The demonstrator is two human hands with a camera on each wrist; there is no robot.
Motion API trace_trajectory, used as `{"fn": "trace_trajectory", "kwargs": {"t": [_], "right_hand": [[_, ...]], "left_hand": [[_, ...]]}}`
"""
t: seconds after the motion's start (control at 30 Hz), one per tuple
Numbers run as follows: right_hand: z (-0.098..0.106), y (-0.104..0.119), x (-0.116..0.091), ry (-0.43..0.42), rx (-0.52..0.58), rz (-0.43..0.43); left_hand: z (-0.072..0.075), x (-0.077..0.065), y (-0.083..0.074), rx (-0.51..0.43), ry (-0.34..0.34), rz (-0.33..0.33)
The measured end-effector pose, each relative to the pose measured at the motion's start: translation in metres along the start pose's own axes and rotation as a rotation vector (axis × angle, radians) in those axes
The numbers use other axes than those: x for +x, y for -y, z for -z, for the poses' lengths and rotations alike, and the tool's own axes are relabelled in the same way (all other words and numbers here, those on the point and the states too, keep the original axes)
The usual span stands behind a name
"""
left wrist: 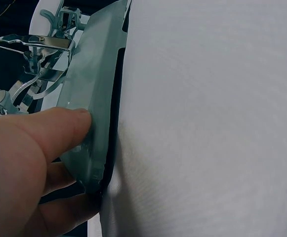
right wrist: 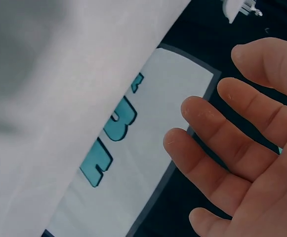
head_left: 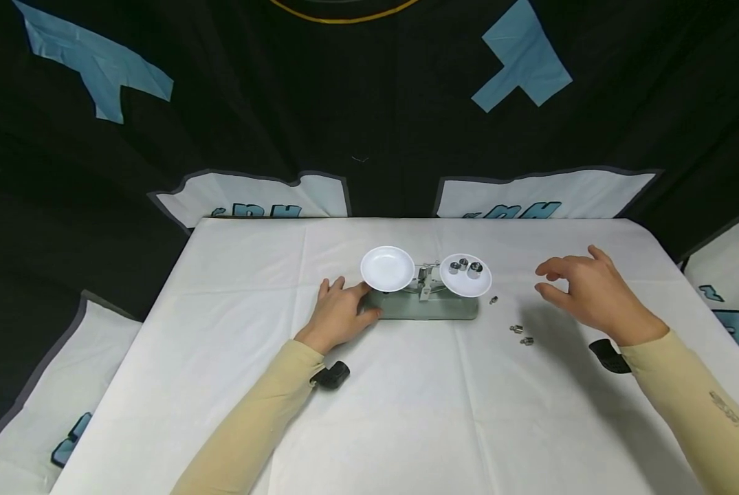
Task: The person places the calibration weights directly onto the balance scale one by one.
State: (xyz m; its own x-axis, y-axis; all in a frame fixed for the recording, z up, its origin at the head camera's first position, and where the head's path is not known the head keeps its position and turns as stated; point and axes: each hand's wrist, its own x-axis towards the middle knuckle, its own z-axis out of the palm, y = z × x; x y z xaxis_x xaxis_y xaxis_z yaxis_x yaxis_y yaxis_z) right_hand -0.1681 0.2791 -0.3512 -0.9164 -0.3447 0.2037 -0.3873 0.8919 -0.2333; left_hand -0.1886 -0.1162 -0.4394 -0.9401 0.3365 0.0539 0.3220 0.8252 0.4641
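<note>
A two-pan balance scale (head_left: 431, 306) with a grey-green base stands at the table's middle. My left hand (head_left: 338, 315) grips the base's left end. In the left wrist view, its thumb (left wrist: 66, 126) presses the base's sloped side, with other fingers at the end and partly hidden. The left white pan (head_left: 388, 269) holds nothing; several metal weights (head_left: 476, 269) stand on the right pan (head_left: 452, 279). Raised over the table, right of the scale, my right hand (head_left: 594, 292) holds nothing. Its fingers (right wrist: 217, 133) are spread and slightly bent in the right wrist view.
Small loose weights (head_left: 526, 340) lie to the right of the scale, one close to its base. White cloth covers the table (head_left: 369, 419). Behind hangs a dark curtain (head_left: 320, 124) with blue patches.
</note>
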Motion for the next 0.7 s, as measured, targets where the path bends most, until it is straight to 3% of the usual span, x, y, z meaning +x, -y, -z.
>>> {"fn": "trace_trajectory", "kwargs": {"t": [0.7], "right_hand": [[-0.040,0.003,-0.019,0.071,0.020,0.031]], "left_hand": [[-0.001,0.000,-0.001,-0.007,-0.015,-0.009]]}}
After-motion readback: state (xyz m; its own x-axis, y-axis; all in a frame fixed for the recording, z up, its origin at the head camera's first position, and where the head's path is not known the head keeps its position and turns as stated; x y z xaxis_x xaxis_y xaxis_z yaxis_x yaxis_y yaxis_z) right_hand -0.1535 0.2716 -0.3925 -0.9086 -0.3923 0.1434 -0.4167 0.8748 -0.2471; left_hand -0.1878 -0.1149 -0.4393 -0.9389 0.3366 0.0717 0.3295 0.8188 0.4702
